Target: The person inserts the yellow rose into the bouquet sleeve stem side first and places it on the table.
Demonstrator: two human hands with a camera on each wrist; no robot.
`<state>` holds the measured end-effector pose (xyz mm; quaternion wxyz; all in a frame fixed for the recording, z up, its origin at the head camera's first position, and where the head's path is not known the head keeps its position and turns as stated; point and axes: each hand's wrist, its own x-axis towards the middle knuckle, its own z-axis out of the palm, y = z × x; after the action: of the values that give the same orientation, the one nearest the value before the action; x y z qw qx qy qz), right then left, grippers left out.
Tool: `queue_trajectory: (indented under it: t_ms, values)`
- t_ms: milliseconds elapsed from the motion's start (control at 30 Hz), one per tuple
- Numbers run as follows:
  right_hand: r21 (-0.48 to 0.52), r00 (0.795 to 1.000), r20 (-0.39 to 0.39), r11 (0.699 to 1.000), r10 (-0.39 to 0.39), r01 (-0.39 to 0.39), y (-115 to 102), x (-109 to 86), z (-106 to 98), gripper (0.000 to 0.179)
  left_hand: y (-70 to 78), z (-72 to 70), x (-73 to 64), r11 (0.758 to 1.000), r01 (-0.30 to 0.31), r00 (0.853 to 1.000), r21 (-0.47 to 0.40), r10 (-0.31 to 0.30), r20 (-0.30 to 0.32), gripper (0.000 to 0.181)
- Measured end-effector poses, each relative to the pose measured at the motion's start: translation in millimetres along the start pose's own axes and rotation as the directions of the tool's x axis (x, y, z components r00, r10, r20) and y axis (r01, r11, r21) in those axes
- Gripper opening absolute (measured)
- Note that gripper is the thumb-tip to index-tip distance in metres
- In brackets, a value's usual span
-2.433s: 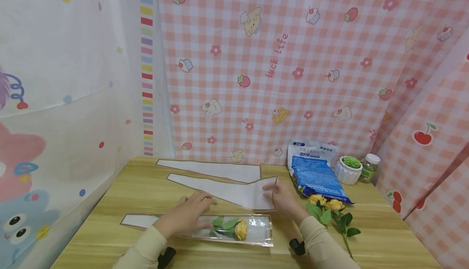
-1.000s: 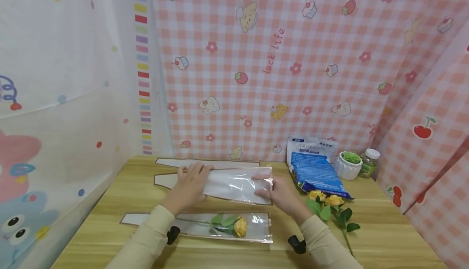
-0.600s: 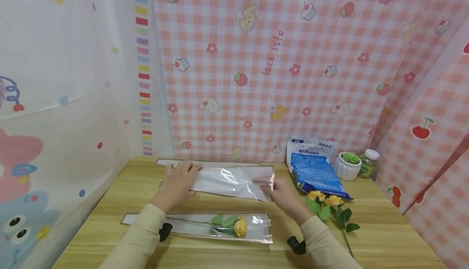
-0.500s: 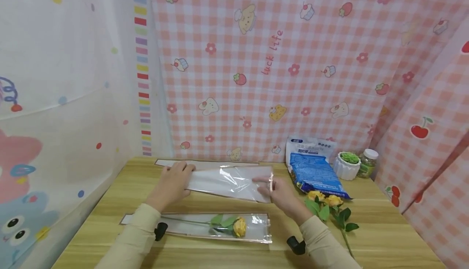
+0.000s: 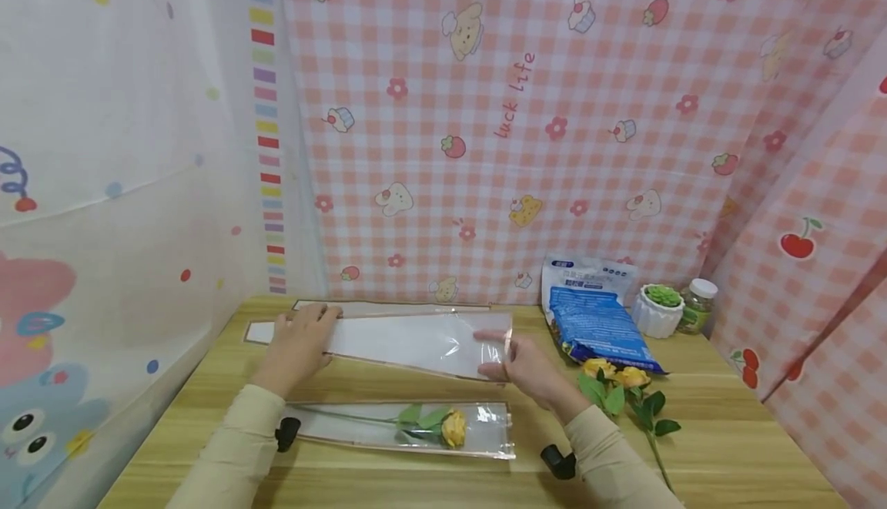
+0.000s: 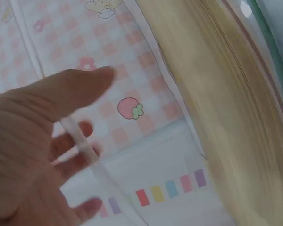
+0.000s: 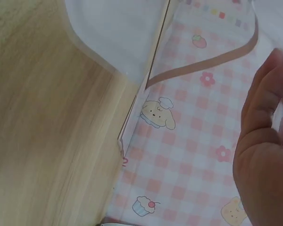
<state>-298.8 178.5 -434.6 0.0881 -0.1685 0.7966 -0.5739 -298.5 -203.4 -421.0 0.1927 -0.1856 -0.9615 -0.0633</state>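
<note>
A long tapered flower sleeve (image 5: 402,339), clear film over white with a brown border, spans both hands at the table's middle. My left hand (image 5: 294,343) lies across its narrow end; in the left wrist view the thumb (image 6: 89,84) is straight and the fingers spread loosely, with the sleeve's edge between them. At the wide end, my right hand (image 5: 530,374) holds the mouth, index finger and thumb apart and showing through the film. Film passes between those bent fingers (image 7: 264,103) in the right wrist view. Nearer me lies another sleeve (image 5: 485,436) containing one yellow rose (image 5: 453,428).
Behind the held sleeve lies a third sleeve (image 5: 388,308), partly covered. At right are loose yellow roses (image 5: 630,377) with leafy stems, a blue-and-white bag (image 5: 596,328), a white potted succulent (image 5: 658,311) and a lidded jar (image 5: 697,307). A checked curtain (image 5: 430,239) hangs along the back edge.
My left hand has gone from above the rose sleeve to the middle sleeve, then slid left along it. The right hand stays at the wide end; the sleeve has shifted left and straightened.
</note>
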Motion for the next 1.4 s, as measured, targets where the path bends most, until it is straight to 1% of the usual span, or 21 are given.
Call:
queue_trajectory:
  t_ms: [67,133,200,267,300,367,433,500,567,600,700,800,933,1000,1100,1267,1400]
  values:
    - [0.038,1.000,0.021,0.999,-0.005,0.004,-0.1,-0.3,0.4,0.063,7.1,-1.4,2.4,1.000,-0.005,1.000,-0.016,0.005,0.011,0.092]
    - [0.069,1.000,0.030,0.998,-0.007,0.005,-0.5,-0.4,0.8,0.067,18.7,-1.7,6.3,0.998,-0.040,0.999,-0.049,0.040,0.010,0.109]
    - [0.097,0.999,0.040,0.995,-0.014,0.010,-0.7,-0.3,2.0,0.069,34.2,-0.2,10.5,0.991,-0.103,0.995,-0.080,0.103,-0.007,0.122]
    - [0.131,0.998,0.059,0.991,-0.021,0.013,-1.1,-0.1,3.8,0.071,51.7,2.8,14.7,0.977,-0.177,0.984,-0.119,0.174,-0.040,0.131]
    - [0.142,0.997,0.069,0.990,-0.020,0.010,-1.5,0.0,5.1,0.071,60.9,4.5,16.8,0.969,-0.204,0.979,-0.143,0.199,-0.047,0.135]
    - [0.164,0.996,0.091,0.987,-0.022,0.007,-2.0,0.2,7.9,0.072,78.4,8.3,20.8,0.950,-0.244,0.970,-0.196,0.238,-0.053,0.141]
    - [0.181,0.994,0.108,0.983,-0.023,0.003,-2.6,0.2,10.5,0.072,94.1,11.4,25.1,0.936,-0.257,0.966,-0.240,0.258,-0.028,0.145]
    - [0.185,0.993,0.119,0.983,-0.025,0.002,-3.3,0.5,12.5,0.072,105.7,14.9,29.4,0.934,-0.264,0.962,-0.241,0.272,-0.001,0.144]
    - [0.188,0.992,0.123,0.982,-0.030,0.006,-3.7,0.5,13.6,0.072,113.2,17.6,32.7,0.938,-0.276,0.959,-0.210,0.285,0.011,0.139]
    - [0.188,0.992,0.124,0.982,-0.030,0.007,-3.6,0.5,13.9,0.072,115.4,19.3,33.9,0.942,-0.282,0.957,-0.184,0.290,0.017,0.136]
    - [0.183,0.992,0.124,0.983,-0.029,0.005,-3.7,-0.1,13.7,0.074,117.8,24.7,36.2,0.946,-0.308,0.951,-0.098,0.310,0.004,0.124]
    - [0.149,0.993,0.118,0.989,-0.029,0.011,-3.7,0.0,12.6,0.074,118.4,27.8,35.6,0.945,-0.320,0.947,-0.061,0.321,0.016,0.116]
    - [0.093,0.994,0.102,0.995,-0.034,0.024,-4.1,0.4,10.6,0.073,118.6,28.2,33.1,0.940,-0.337,0.939,-0.050,0.339,0.051,0.114]
    - [0.085,0.994,0.098,0.996,-0.038,0.030,-4.6,-0.1,9.4,0.073,118.1,29.0,32.4,0.937,-0.347,0.935,-0.040,0.349,0.060,0.114]
    - [0.074,0.995,0.089,0.997,-0.039,0.032,-4.5,-1.1,7.6,0.071,117.0,31.0,32.2,0.934,-0.356,0.933,-0.028,0.357,0.050,0.114]
    - [0.050,0.994,0.102,0.998,-0.050,0.045,-3.6,-4.0,4.8,0.066,115.9,34.3,33.3,0.933,-0.360,0.933,-0.010,0.360,0.017,0.113]
    - [-0.020,0.990,0.120,0.997,-0.071,0.074,-3.7,-8.0,3.4,0.065,117.0,35.3,33.4,0.930,-0.366,0.930,-0.038,0.366,0.010,0.111]
